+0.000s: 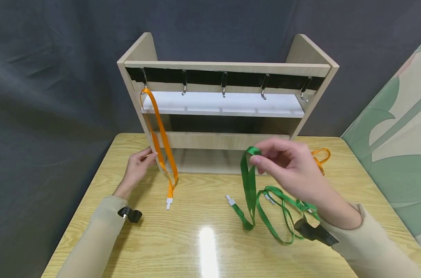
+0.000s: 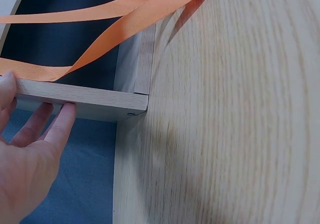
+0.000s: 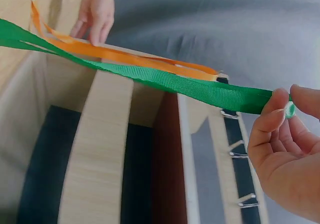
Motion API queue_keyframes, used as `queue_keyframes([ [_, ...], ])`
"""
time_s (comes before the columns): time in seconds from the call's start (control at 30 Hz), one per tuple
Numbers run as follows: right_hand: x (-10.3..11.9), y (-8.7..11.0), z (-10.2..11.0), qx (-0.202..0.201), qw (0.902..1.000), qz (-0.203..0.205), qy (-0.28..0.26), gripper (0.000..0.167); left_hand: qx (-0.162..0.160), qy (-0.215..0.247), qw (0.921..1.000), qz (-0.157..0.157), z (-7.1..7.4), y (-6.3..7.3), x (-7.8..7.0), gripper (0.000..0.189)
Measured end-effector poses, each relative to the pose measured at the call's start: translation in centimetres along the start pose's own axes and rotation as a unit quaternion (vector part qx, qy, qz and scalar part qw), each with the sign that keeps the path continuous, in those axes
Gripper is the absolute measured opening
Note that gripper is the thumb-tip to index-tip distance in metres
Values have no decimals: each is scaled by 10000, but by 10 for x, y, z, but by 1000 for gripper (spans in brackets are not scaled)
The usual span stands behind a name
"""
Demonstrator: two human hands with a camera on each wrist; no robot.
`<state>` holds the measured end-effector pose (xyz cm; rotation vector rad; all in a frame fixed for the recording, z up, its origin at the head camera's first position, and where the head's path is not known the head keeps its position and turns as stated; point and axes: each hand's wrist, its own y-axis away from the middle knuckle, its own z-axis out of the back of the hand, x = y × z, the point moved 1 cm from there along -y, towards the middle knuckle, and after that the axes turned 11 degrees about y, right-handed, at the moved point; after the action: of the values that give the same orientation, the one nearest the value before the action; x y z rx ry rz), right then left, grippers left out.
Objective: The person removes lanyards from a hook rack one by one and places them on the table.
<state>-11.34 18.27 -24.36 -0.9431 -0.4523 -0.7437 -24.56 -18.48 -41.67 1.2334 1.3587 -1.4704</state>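
Observation:
My right hand [image 1: 290, 162] pinches the looped end of a green lanyard [image 1: 249, 181] between thumb and fingers, in front of the wooden rack [image 1: 203, 139]. The strap hangs down, and its white clip end lies on the table. In the right wrist view the green lanyard [image 3: 200, 90] stretches away from the right hand [image 3: 287, 144]. My left hand [image 1: 138, 168] holds the edge of the rack's left side panel [image 2: 90, 95], thumb on one face and fingers on the other. Beside it an orange lanyard [image 1: 162, 131] hangs from the leftmost hook, white clip down.
Several metal hooks [image 1: 224, 84] line a black strip across the rack's top. More green lanyards [image 1: 283, 204] lie tangled on the table under the right forearm. Another orange lanyard [image 1: 323, 154] is partly hidden behind the right hand. Dark cloth [image 1: 224, 31] hangs behind the rack.

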Motion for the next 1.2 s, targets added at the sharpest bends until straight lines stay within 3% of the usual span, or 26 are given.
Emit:
queue_keyframes([
  [0.3, -23, 0, -13, 189, 9988, -427, 172, 12, -42, 93, 9999, 33, 0, -1, 1, 38],
  [0.73, -86, 8, -35, 572, 9870, -1467, 325, 10, -17, 107, 9999, 32, 0, 0, 1, 38],
  [1.0, -109, 19, -47, 758, 9794, -1492, 1130, 8, -11, 94, 9999, 80, 0, 0, -2, 38],
  [1.2, -121, 33, -58, 1251, 9725, -1311, 1461, 6, 8, 107, 9999, 77, 0, 1, -1, 38],
])
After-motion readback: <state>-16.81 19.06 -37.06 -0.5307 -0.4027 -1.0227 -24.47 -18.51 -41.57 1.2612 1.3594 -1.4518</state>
